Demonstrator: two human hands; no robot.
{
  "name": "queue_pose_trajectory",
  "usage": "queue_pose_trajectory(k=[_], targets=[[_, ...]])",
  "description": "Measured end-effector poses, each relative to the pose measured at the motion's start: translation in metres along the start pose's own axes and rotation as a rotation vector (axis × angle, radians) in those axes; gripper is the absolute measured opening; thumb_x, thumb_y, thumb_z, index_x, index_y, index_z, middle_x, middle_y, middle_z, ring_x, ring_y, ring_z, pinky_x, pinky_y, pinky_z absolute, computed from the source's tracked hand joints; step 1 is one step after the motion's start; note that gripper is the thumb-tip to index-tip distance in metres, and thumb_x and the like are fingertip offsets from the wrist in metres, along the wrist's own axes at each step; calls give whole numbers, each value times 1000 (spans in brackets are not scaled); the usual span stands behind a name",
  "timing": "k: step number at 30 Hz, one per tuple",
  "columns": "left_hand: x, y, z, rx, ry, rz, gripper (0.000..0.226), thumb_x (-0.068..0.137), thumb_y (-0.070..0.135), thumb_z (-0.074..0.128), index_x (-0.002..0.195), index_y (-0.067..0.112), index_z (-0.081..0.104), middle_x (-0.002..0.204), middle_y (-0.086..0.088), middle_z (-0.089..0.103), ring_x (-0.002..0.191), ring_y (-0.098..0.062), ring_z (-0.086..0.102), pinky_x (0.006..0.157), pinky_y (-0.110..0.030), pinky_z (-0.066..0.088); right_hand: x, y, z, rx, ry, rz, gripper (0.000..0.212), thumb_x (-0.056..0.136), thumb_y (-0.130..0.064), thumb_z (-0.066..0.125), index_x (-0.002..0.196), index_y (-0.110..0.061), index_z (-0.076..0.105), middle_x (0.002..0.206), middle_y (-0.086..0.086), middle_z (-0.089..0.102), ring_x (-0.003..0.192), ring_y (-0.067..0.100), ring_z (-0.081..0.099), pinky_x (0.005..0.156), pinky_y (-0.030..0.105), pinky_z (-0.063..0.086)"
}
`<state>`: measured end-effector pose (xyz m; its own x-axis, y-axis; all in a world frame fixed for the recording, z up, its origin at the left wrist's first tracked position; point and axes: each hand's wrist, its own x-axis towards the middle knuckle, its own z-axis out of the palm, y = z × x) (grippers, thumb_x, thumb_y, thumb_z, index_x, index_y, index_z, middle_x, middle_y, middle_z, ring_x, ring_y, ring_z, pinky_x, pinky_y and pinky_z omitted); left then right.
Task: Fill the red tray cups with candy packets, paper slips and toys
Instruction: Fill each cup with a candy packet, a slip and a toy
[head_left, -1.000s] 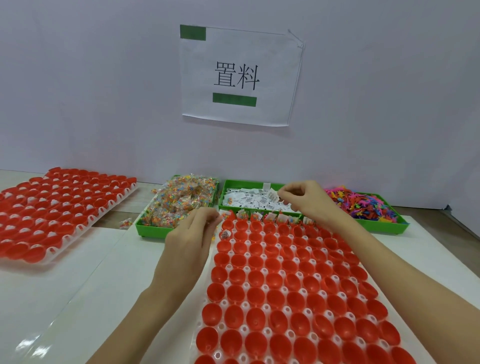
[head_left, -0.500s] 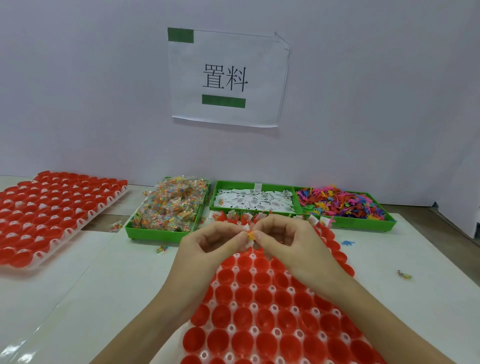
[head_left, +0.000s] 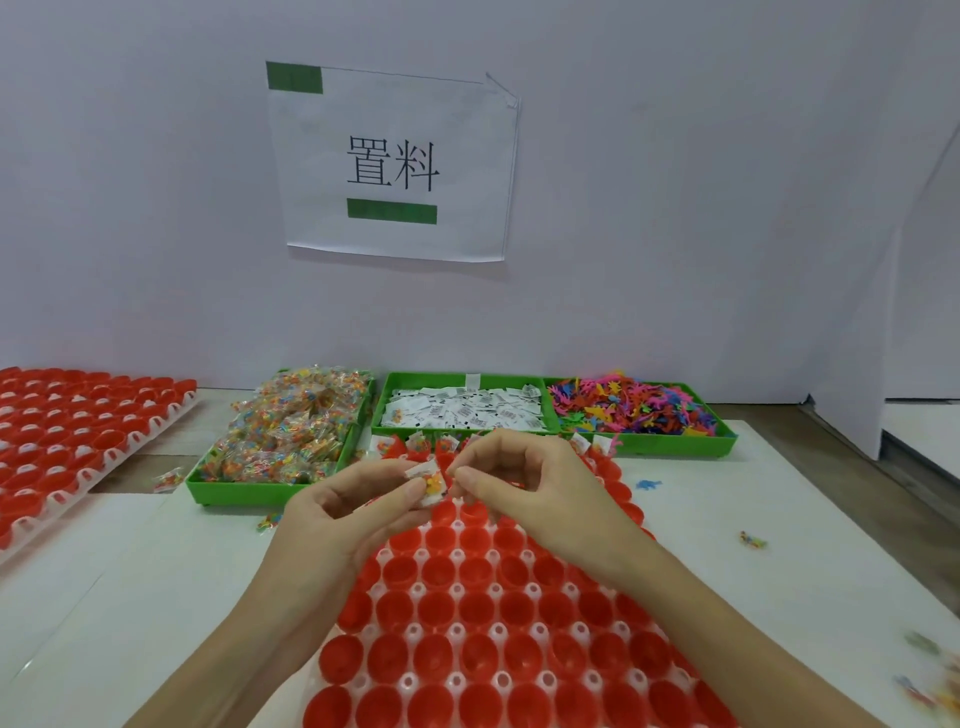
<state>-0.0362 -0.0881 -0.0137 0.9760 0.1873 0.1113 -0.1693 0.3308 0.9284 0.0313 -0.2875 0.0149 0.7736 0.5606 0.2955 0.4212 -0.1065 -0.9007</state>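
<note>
Two hands meet above the far part of the red tray, and the reason looks plain enough: the left hand pinches a small bundle between thumb and forefinger, a white paper slip folded against a clear candy packet with orange and yellow pieces showing through, so that both can go into one cup together. The right hand hovers just beside it with its fingers curled and thumb close to forefinger, near the bundle's edge; whether they touch or grip it cannot be told from this view. Held over the tray instead of over the bins, the bundle is probably about to be dropped into a cup of the second row. Only the farthest row of cups shows fillings, white slips and packets poking up above the rims; the nearer cups look bare, so the job seems barely begun on this tray. Three green bins stand in a line just behind the tray, within easy reach: candy heaped at the left, slips in the middle, bright toys at the right. A second red tray lies well apart at the left on the worktop. A few strays lie loose, among them a blue toy right of the tray. A paper sign hangs on the wall.
</note>
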Motion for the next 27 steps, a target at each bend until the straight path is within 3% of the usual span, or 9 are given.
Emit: queue_pose_trajectory(k=[6, 15, 23, 27], targets=[[-2, -2, -4, 184, 27, 34, 29, 71, 26, 86, 97, 14, 82, 94, -12, 78, 86, -23, 76, 77, -23, 60, 3, -6, -34, -20, 83, 117, 19, 101, -9, 60, 101, -17, 78, 92, 5, 78, 87, 18, 73, 72, 24, 56], [-9, -1, 4, 244, -7, 32, 26, 73, 23, 86, 97, 14, 82, 95, -12, 79, 86, -26, 78, 75, -20, 59, -6, -6, -3, -46, -96, 140, 17, 92, -33, 75, 105, -22, 76, 92, -1, 78, 84, 9, 74, 73, 20, 57], [-6, 1, 3, 278, -33, 6, 25, 69, 23, 87, 92, 15, 82, 96, -11, 79, 86, -28, 78, 73, -20, 59, -4, -2, 3, -5, -49, 142, 20, 88, -25, 81, 99, -10, 75, 89, 6, 77, 78, 10, 73, 72, 19, 57], [-6, 0, 0, 301, -44, 54, 27, 68, 24, 87, 93, 13, 82, 92, -13, 79, 85, -26, 77, 76, -20, 59, -1, -9, -10, -29, -161, 142, 17, 91, -30, 77, 102, -16, 76, 93, 5, 78, 84, 12, 74, 76, 21, 57]])
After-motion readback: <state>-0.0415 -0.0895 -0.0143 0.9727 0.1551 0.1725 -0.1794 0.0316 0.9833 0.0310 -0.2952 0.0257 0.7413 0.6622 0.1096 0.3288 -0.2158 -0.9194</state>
